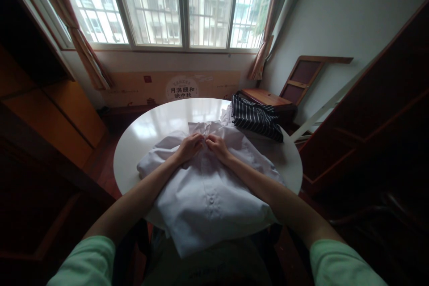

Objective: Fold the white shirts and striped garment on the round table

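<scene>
A white button-front shirt (214, 201) is spread over the round table, its collar toward the window and its hem hanging over the near edge. My left hand (191, 145) pinches the front placket just below the collar. Close beside it, my right hand (216, 145) is closed on the other side of the same placket. The fingertips of both hands almost meet, and any button between them is too small to make out. Lower on the front, a button (211, 200) shows in the wrinkled cloth.
A folded black striped garment (256, 117) lies at the right back of the white round table (134, 143), with pale cloth beside it. Behind stand a wooden chair (301, 80) and a printed board (140, 87) below the barred window. Dark wooden furniture (362, 111) rises on the right.
</scene>
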`<state>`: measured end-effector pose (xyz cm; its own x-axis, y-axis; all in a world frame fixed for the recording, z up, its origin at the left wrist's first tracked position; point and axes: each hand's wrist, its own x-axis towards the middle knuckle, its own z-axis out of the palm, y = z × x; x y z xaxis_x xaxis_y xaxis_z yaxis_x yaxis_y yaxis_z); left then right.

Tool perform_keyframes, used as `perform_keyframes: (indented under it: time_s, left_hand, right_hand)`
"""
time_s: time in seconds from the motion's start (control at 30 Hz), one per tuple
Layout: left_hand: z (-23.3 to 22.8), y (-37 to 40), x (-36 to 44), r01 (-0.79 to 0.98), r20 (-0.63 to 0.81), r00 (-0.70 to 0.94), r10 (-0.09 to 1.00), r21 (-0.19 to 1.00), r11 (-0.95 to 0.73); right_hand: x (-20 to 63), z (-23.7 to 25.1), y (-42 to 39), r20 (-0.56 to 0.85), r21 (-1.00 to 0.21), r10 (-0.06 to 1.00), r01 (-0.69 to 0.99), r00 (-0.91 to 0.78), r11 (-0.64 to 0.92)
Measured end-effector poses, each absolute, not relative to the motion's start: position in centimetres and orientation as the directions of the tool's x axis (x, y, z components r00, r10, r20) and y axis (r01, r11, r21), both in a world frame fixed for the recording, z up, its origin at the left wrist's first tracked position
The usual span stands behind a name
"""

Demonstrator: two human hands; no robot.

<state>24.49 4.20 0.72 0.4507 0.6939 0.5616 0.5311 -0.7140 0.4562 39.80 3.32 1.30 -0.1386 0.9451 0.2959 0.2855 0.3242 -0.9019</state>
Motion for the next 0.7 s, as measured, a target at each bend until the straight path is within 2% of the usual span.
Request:
perform_keyframes:
  time_s: [0.17,0.37,0.6,0.7]
  left_hand:
    - [0.73,4.08,24.55,0.513,0.569,0.461,0.681,0.456,-0.728]
    - [0.6,4.13,24.67,0.512,0.597,0.448,0.665,0.438,-0.738]
    - [0.87,3.8,24.87,0.527,0.597,0.441,0.67,0.433,-0.732]
    - [0.98,3.54,24.93,0.54,0.608,0.446,0.657,0.403,-0.739]
  right_hand:
    - [39.89,1.89,3.02,0.247,-0.934,0.951,0.214,-0.187,0.285]
    - [40.18,2.08,2.71,0.118,-0.993,0.955,-0.033,-0.27,0.114]
    - [40.39,1.66,3.29,0.014,-0.999,0.955,0.03,-0.295,0.024]
    - [40.4,1.43,3.36,0.109,-0.983,0.969,0.117,-0.224,0.138]
